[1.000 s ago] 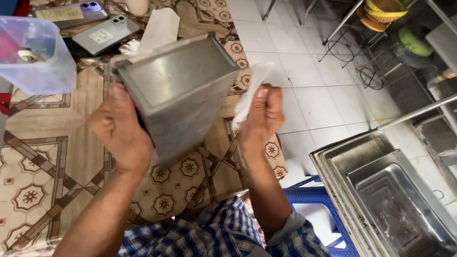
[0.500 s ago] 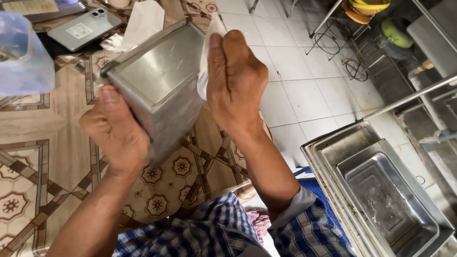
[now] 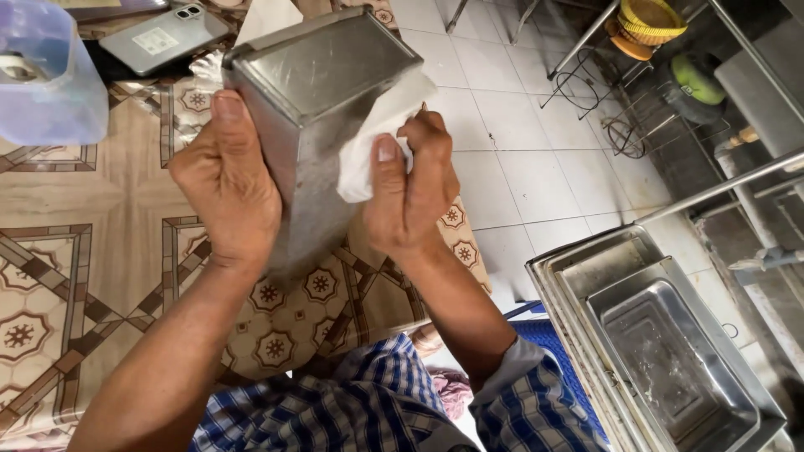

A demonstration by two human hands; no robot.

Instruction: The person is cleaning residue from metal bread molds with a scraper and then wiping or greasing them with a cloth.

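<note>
Left hand (image 3: 228,180) grips tin (image 3: 322,109); right hand (image 3: 412,188) presses tissue (image 3: 377,134).

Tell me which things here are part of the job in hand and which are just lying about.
In use:
- metal loaf tin, gripped by the left hand
- white paper towel, pressed on the tin's side by the right hand

Lying about:
- smartphone
- clear plastic container
- stacked steel trays
- patterned tablecloth

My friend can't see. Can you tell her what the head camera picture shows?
A left hand holds a tall rectangular metal tin while the right hand presses a crumpled white paper towel against its side, above a patterned tablecloth. Stacked steel trays sit at the lower right.
</note>
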